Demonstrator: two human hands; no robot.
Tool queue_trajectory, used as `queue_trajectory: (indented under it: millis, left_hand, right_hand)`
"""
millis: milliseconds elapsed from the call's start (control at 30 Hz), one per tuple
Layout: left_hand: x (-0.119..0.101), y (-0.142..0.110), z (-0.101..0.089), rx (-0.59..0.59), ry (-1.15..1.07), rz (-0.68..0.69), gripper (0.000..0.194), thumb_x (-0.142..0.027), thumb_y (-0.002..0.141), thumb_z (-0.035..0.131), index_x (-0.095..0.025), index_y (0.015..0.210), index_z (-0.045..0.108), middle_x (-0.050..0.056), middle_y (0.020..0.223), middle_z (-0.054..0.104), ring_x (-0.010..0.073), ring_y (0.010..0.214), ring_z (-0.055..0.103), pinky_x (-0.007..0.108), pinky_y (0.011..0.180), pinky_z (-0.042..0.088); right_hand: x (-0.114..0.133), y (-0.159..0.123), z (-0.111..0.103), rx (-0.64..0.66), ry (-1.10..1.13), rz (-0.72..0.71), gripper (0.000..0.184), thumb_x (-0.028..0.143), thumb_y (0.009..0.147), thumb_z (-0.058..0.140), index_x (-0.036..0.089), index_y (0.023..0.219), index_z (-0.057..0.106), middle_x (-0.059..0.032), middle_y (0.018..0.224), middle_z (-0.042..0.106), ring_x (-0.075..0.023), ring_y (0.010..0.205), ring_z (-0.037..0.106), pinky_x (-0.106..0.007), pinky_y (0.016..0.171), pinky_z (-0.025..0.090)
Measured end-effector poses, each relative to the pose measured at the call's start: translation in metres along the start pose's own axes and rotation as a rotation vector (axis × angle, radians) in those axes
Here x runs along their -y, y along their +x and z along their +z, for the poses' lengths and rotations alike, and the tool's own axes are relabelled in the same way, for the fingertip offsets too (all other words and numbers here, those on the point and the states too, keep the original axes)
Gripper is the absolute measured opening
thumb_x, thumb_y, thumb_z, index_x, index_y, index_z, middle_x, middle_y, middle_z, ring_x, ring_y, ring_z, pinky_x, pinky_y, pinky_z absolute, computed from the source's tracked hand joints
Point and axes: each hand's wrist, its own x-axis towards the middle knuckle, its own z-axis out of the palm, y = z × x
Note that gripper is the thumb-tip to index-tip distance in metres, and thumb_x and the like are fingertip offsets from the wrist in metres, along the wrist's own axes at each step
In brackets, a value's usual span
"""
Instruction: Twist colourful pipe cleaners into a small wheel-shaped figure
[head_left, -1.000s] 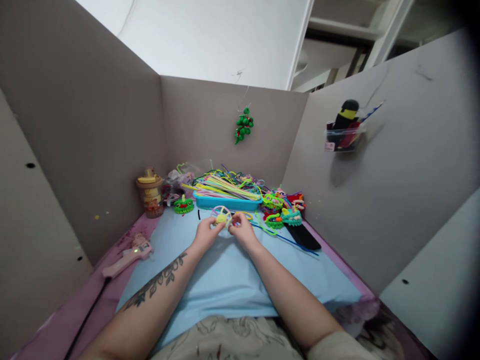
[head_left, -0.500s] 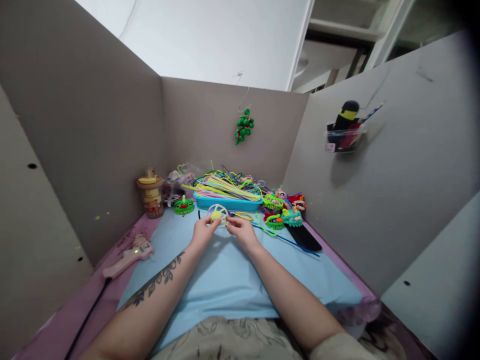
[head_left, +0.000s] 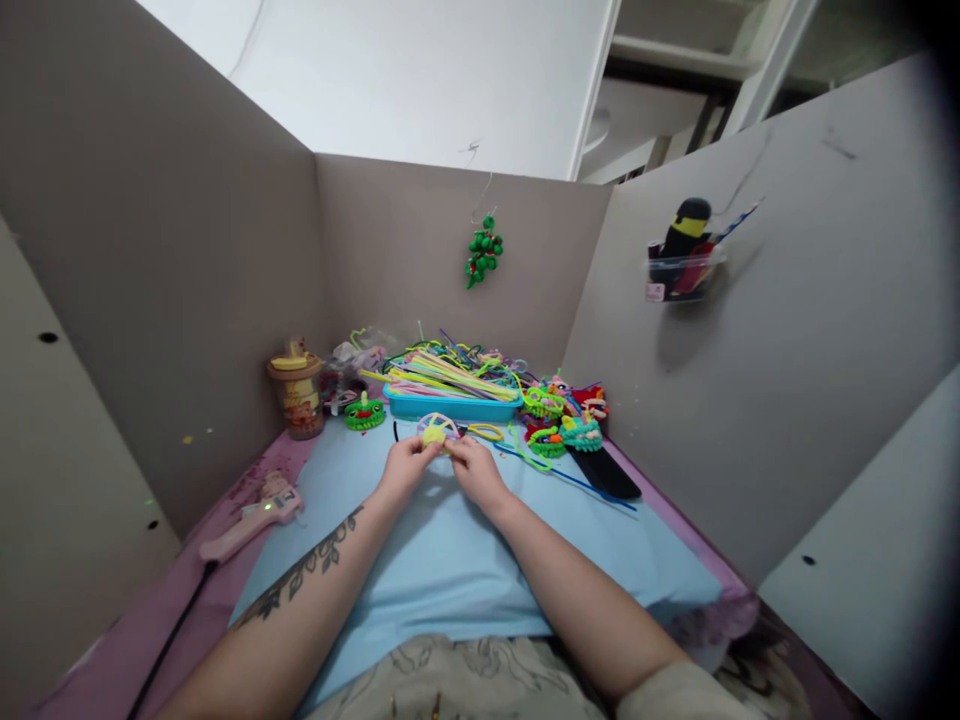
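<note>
Between my two hands is a small wheel-shaped pipe cleaner piece [head_left: 435, 430], with a lilac rim and a yellow centre and spokes. My left hand [head_left: 405, 467] pinches its lower left side near the yellow centre. At the lower right, the fingers of my right hand [head_left: 476, 470] are closed on the edge of the same piece; their tips partly hide it. Just behind lie yellow-handled scissors [head_left: 486, 432], partly covered by my right hand. Beyond them stands a blue tray [head_left: 454, 407] heaped with pipe cleaners [head_left: 450, 375].
A pink glue gun [head_left: 255, 522] lies at left, its cord running toward me. A lidded cup [head_left: 298, 400] and green frog-like piece [head_left: 364, 412] stand behind it. Finished fuzzy pieces [head_left: 581, 432], a black strip [head_left: 606, 472] and blue pipe cleaner [head_left: 577, 482] lie right. Grey panels enclose the table.
The wheel-shaped piece has turned and shifted slightly left in my fingers. My right hand has moved left, bringing its fingertips closer to my left thumb.
</note>
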Motion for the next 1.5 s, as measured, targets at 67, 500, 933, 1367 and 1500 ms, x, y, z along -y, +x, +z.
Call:
queue_trajectory:
  millis: [67, 500, 933, 1367, 1500]
  left_hand:
    - [-0.001, 0.000, 0.000, -0.005, -0.013, -0.013, 0.034, -0.043, 0.064, 0.066, -0.011, 0.074, 0.069, 0.003, 0.067, 0.066, 0.0173, 0.065, 0.055, 0.026, 0.062, 0.038]
    - [-0.015, -0.006, 0.003, -0.023, -0.124, -0.041, 0.031, -0.045, 0.063, 0.066, -0.014, 0.061, 0.064, 0.003, 0.064, 0.063, 0.0171, 0.067, 0.053, 0.027, 0.067, 0.037]
    - [-0.009, -0.006, 0.001, 0.149, -0.086, -0.036, 0.028, -0.042, 0.066, 0.064, -0.015, 0.070, 0.070, 0.002, 0.069, 0.066, 0.0178, 0.071, 0.055, 0.027, 0.068, 0.038]
    - [-0.007, -0.003, -0.003, 0.306, 0.099, 0.083, 0.030, -0.042, 0.070, 0.061, -0.013, 0.071, 0.071, 0.002, 0.065, 0.064, 0.0148, 0.062, 0.051, 0.024, 0.060, 0.036]
    - [-0.008, -0.003, -0.004, 0.329, 0.180, 0.140, 0.030, -0.040, 0.071, 0.058, -0.012, 0.068, 0.069, 0.002, 0.064, 0.063, 0.0152, 0.063, 0.051, 0.024, 0.060, 0.036]
  right_hand:
    - [0.001, 0.000, -0.001, -0.008, -0.008, 0.017, 0.035, 0.005, 0.074, 0.044, 0.020, 0.094, 0.068, -0.0055, 0.081, 0.061, -0.0169, 0.077, 0.056, -0.029, 0.072, 0.045]
    - [0.015, 0.002, -0.012, -0.298, 0.059, 0.067, 0.011, 0.025, 0.079, 0.058, 0.021, 0.088, 0.062, -0.0046, 0.087, 0.058, -0.0179, 0.084, 0.054, -0.029, 0.073, 0.045]
    - [0.011, 0.003, -0.012, -0.323, 0.106, 0.114, 0.007, 0.020, 0.073, 0.063, 0.020, 0.079, 0.068, -0.0033, 0.083, 0.059, -0.0175, 0.086, 0.054, -0.031, 0.080, 0.041]
    - [-0.004, 0.010, -0.022, -0.096, 0.157, 0.322, 0.003, 0.019, 0.059, 0.071, 0.018, 0.061, 0.069, -0.0012, 0.070, 0.057, -0.0156, 0.071, 0.055, -0.028, 0.069, 0.042]
    - [-0.006, 0.009, -0.024, -0.032, 0.175, 0.342, 0.007, 0.020, 0.057, 0.071, 0.016, 0.055, 0.066, 0.0005, 0.062, 0.057, -0.0132, 0.062, 0.052, -0.025, 0.060, 0.040]
